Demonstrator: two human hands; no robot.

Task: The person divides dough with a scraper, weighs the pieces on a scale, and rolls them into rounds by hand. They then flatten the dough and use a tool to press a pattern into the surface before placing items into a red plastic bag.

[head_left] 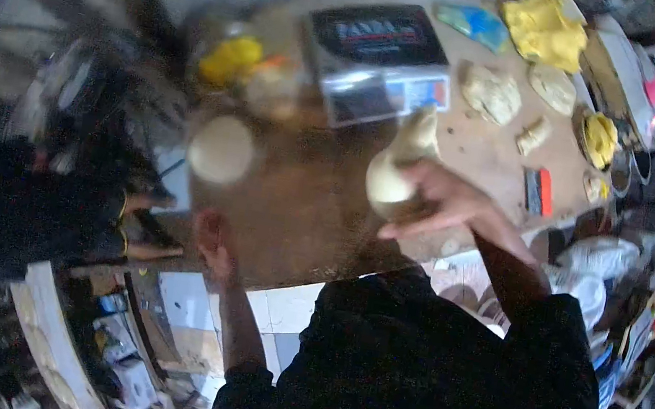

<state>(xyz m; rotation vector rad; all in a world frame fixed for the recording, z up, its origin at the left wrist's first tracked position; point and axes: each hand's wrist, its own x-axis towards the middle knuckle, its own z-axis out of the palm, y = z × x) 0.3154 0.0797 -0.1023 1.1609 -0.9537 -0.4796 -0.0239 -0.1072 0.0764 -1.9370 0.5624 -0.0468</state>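
Note:
My right hand (454,205) is at a long pale piece of dough (390,182), with thumb and fingers on either side of its rounded near end. The narrower end of that dough reaches back beside a dark box-shaped thing (380,47). My left hand (214,240) is blurred and holds nothing that I can see; its fingers look apart, at the near left of the brown tabletop (292,216). Beyond it lies a round, flat piece of dough (221,149), touched by neither hand.
At the back right are lumps of dough (492,94), a yellow sheet or cloth (544,29) and a blue packet (473,25). A red-and-dark scraper-like tool (539,191) lies near the right edge. Another person (48,205) is at the left, by the table.

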